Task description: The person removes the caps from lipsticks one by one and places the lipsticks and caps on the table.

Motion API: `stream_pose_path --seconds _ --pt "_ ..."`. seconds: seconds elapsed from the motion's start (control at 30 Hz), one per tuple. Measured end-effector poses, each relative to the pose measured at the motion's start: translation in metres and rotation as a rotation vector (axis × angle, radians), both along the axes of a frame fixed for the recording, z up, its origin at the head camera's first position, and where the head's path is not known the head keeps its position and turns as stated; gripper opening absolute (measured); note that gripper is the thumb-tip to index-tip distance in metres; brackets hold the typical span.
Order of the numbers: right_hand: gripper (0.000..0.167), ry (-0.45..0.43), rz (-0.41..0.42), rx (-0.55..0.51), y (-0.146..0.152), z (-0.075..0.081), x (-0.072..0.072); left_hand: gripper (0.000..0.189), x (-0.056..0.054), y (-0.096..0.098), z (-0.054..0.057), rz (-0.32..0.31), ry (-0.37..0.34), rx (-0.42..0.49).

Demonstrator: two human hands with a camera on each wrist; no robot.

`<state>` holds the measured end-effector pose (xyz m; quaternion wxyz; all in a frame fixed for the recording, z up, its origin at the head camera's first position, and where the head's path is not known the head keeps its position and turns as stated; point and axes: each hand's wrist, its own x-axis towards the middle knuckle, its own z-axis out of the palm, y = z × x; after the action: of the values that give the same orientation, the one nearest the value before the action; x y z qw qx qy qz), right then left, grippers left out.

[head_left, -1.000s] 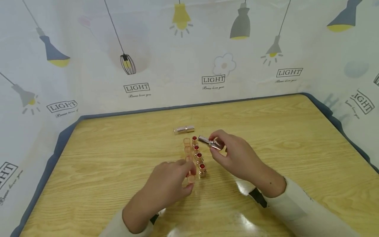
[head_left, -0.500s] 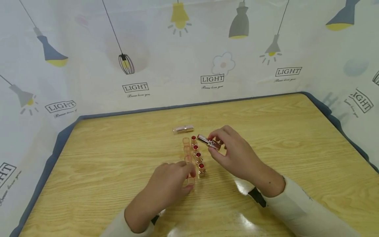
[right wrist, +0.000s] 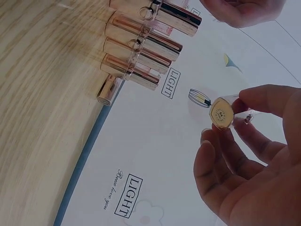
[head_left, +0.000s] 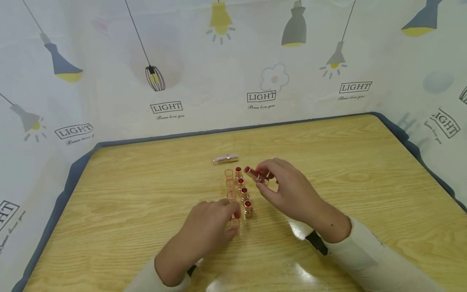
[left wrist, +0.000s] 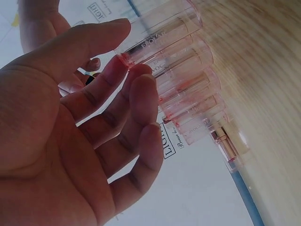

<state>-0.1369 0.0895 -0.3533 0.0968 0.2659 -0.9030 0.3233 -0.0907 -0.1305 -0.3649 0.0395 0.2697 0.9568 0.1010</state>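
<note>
My right hand (head_left: 292, 182) pinches an uncapped lipstick (head_left: 256, 175) by its base, above the table. The lipstick is tilted, its red end pointing up and left; its gold bottom label (right wrist: 221, 114) faces the right wrist camera. My left hand (head_left: 206, 223) has thumb and fingertips around the nearest clear lipstick cap (left wrist: 157, 35), which stands on the table. Several more clear caps (head_left: 230, 183) stand in a line behind it. Just right of them is a row of upright, uncapped lipsticks (head_left: 248, 209) with red tips and gold bases.
A capped lipstick (head_left: 225, 159) lies on its side behind the two rows. The wood-grain table (head_left: 146, 182) has a dark blue edge and meets a white backdrop (head_left: 211, 77) printed with lamps.
In my right hand, the lipstick has turned so that its red end shows more. My left hand stays almost still at the nearest cap.
</note>
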Motion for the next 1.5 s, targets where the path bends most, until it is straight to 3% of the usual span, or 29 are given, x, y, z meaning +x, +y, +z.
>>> stream_pose_path --seconds 1.5 --pt "0.021 -0.009 0.013 0.040 -0.0016 -0.0030 0.0000 0.037 0.0009 -0.0009 0.0026 0.027 0.012 -0.022"
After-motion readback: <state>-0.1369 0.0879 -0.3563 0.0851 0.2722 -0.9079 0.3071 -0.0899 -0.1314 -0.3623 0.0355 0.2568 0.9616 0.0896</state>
